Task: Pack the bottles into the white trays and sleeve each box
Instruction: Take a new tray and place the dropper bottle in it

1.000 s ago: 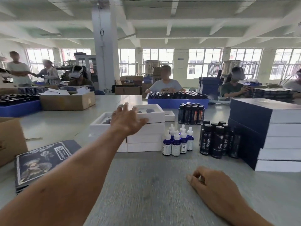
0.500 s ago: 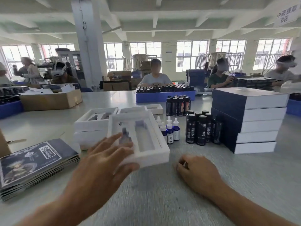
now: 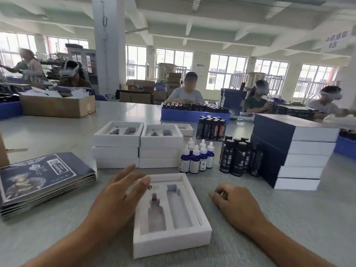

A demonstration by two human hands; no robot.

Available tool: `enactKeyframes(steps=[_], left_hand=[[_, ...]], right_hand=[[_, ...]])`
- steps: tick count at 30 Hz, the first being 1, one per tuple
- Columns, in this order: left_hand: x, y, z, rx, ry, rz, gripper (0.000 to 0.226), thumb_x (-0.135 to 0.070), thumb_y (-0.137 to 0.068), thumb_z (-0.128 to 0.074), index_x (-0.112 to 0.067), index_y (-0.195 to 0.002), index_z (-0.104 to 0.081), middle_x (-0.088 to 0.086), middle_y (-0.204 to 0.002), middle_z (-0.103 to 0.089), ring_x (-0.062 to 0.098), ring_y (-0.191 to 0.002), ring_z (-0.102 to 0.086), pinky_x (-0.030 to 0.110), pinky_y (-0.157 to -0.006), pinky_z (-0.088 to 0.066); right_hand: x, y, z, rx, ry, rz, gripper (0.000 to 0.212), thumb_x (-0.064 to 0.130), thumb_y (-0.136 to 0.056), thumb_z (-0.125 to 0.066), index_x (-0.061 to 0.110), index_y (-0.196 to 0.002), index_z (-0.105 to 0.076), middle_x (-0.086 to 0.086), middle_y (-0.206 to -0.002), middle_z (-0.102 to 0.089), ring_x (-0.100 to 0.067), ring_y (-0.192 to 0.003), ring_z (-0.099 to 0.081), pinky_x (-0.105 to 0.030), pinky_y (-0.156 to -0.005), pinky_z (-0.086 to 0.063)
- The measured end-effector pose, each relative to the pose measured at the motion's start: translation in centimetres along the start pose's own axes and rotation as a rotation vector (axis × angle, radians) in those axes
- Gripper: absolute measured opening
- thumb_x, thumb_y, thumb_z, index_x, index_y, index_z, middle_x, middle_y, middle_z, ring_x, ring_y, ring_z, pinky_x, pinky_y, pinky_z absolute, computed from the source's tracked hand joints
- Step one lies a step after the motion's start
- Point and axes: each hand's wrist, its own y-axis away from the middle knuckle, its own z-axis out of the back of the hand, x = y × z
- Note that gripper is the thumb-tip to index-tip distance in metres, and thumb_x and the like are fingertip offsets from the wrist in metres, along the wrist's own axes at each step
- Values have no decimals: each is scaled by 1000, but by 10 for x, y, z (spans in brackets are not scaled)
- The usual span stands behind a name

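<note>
Now left hand [image 3: 115,195] spread flat beside the white tray [image 3: 169,241]. Right hand [image 3: 236,204] loosely curled, empty, just right of it. Dropper bottles [image 3: 196,158] beyond both.

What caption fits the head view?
Left hand rests on empty white foam tray; right hand idles beside it.

The room was bright with daylight from the windows [image 3: 227,72] along the far wall, whose panes were blown out to near white. Light on the grey table [image 3: 289,218] was soft and even, with only faint shadows under the white tray [image 3: 171,245] and the hands. The picture was slightly soft throughout; the left hand [image 3: 115,197] and the table surface near it showed motion smear. Wide-angle distortion bent the ceiling beams [image 3: 192,26] and leaned the pillar [image 3: 108,47]. The hanging sign [image 3: 335,40] at upper right was blurred, and the distant workers were out of focus.
</note>
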Motion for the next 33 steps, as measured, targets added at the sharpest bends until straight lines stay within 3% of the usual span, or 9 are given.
enactKeyframes(steps=[5,11,14,16,19,22,24,28,33], left_hand=[[20,-1,-8,142,8,80,77,-80,-73,-27,-42,-133,-58,-16,-151,-41,7,-131,-45,31,-112,-33],[27,-3,-12,129,33,68,67,-79,-71,-30,-48,-122,-61,-21,-144,-46,5,-121,-52,32,-105,-40],[31,-4,-14,87,73,70,57,-78,-72,-36,-51,-115,-63,-30,-136,-47,-3,-113,-53,26,-94,-39],[32,-4,-15,75,64,67,56,-77,-73,-37,-51,-115,-64,-34,-134,-45,-4,-112,-51,24,-92,-37],[33,-4,-16,71,57,63,57,-78,-72,-36,-53,-115,-63,-36,-133,-43,-4,-113,-50,24,-91,-36],[34,-5,-16,66,66,49,54,-79,-72,-35,-55,-112,-63,-43,-127,-40,-14,-108,-47,13,-85,-35],[35,-5,-16,68,66,45,55,-78,-72,-35,-55,-113,-62,-48,-122,-37,-21,-103,-44,5,-81,-32],[33,-5,-15,92,44,51,64,-79,-72,-33,-50,-121,-61,-36,-136,-40,-4,-117,-47,20,-92,-35],[30,-4,-13,105,39,57,66,-77,-74,-34,-46,-126,-60,-29,-143,-41,-1,-117,-47,23,-94,-35]], right_hand=[[-1,-10,1,-19,-86,-47,11,43,-93,-61,35,-85,-64,15,-72,-61,2,-67,-57,-12,-55,-31],[7,-58,7,-171,-113,-26,29,25,-97,-58,10,-122,-62,5,-91,-65,-2,-75,-60,-12,-61,-42],[15,-94,19,-313,-9,26,38,12,-97,-55,5,-134,-56,-7,-104,-68,-18,-88,-65,-31,-80,-56],[18,-116,24,-283,52,-6,52,8,-94,-55,8,-145,-45,-14,-125,-65,-29,-104,-66,-41,-93,-53],[20,-141,21,-157,186,-15,68,-3,-89,-50,12,-153,-33,-17,-136,-59,-34,-109,-65,-43,-91,-54],[20,-154,14,-57,256,-37,67,-6,-82,-64,8,-144,-44,-15,-118,-69,-32,-105,-66,-40,-88,-54],[19,-155,12,-25,277,-41,47,-4,-81,-65,6,-126,-58,-13,-98,-73,-30,-93,-69,-40,-83,-55],[17,-142,13,-153,227,-2,19,0,-88,-49,6,-100,-62,-13,-87,-69,-31,-73,-68,-44,-75,-57],[14,-101,36,-279,227,59,14,12,-86,-55,7,-91,-68,-9,-81,-67,-26,-75,-61,-35,-67,-52]])
